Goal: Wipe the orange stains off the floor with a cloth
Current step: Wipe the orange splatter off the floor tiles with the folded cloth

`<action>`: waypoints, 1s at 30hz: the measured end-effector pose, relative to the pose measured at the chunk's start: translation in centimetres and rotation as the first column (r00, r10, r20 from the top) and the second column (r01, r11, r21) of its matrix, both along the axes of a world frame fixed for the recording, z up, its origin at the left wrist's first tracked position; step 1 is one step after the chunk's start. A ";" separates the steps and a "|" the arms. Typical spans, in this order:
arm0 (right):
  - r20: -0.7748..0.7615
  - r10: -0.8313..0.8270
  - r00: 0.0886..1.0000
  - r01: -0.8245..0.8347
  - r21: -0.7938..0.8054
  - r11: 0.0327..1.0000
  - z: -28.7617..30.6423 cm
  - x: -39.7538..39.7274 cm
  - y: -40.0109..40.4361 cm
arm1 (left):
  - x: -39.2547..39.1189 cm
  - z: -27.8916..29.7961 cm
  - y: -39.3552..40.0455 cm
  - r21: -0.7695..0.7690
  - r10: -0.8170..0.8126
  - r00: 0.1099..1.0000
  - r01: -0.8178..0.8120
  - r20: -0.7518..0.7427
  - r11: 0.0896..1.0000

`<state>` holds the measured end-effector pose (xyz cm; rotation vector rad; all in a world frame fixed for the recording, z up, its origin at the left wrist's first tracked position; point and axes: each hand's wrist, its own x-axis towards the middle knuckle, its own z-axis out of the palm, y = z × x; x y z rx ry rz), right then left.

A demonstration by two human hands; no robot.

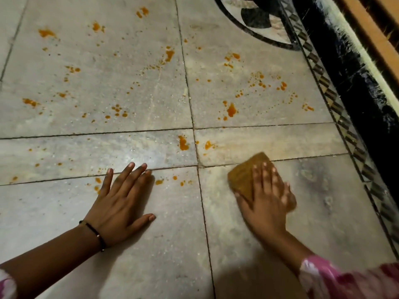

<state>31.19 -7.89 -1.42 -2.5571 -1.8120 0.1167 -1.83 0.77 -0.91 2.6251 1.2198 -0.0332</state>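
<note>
Our right hand (267, 190) presses the cloth (248, 175) flat-fingered on the floor (323, 212); left hand (121, 199) braces, splayed. Nearest orange stains (183, 143) lie just ahead-left of the cloth, nearer the right hand; most spread beyond.

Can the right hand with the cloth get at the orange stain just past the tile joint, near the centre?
Probably yes: the right hand presses the cloth flat, and only bare floor lies between it and that stain.
</note>
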 end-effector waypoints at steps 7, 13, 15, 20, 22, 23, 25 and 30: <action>-0.062 0.637 0.768 -0.640 -0.046 0.767 0.4 -11.2 0.2 | -1.4 0.1 -0.4 0.018 -0.008 0.999 0.009 -0.046 1.000; -0.064 0.396 0.916 -0.400 -0.067 0.914 0.5 -6.5 3.6 | -2.2 0.1 -1.2 0.022 -0.021 0.999 0.022 -0.044 1.000; -0.050 0.472 0.880 -0.474 -0.062 0.878 0.6 -6.7 0.4 | -2.6 0.1 -1.6 0.015 -0.069 0.997 0.070 -0.023 0.997; -0.062 0.809 0.584 -0.812 -0.054 0.581 0.2 -11.1 1.3 | -2.9 -1.2 -4.9 -0.020 -0.352 0.936 0.353 0.011 0.936; -0.042 0.788 0.614 -0.789 -0.045 0.613 0.1 -10.8 5.0 | -3.1 -1.5 -5.8 -0.034 -0.360 0.932 0.359 -0.032 0.933; -0.057 0.737 0.674 -0.739 -0.046 0.672 0.1 -9.7 6.5 | -3.3 -1.5 -5.8 -0.038 -0.352 0.935 0.351 -0.043 0.936; -0.083 0.593 0.801 -0.597 -0.046 0.801 0.2 -7.0 7.0 | -3.6 -1.3 -5.4 -0.052 -0.361 0.931 0.359 -0.052 0.932; -0.080 0.671 0.737 -0.674 -0.026 0.738 0.2 -6.5 0.3 | -3.7 -1.5 -4.7 -0.049 -0.368 0.929 0.366 -0.040 0.929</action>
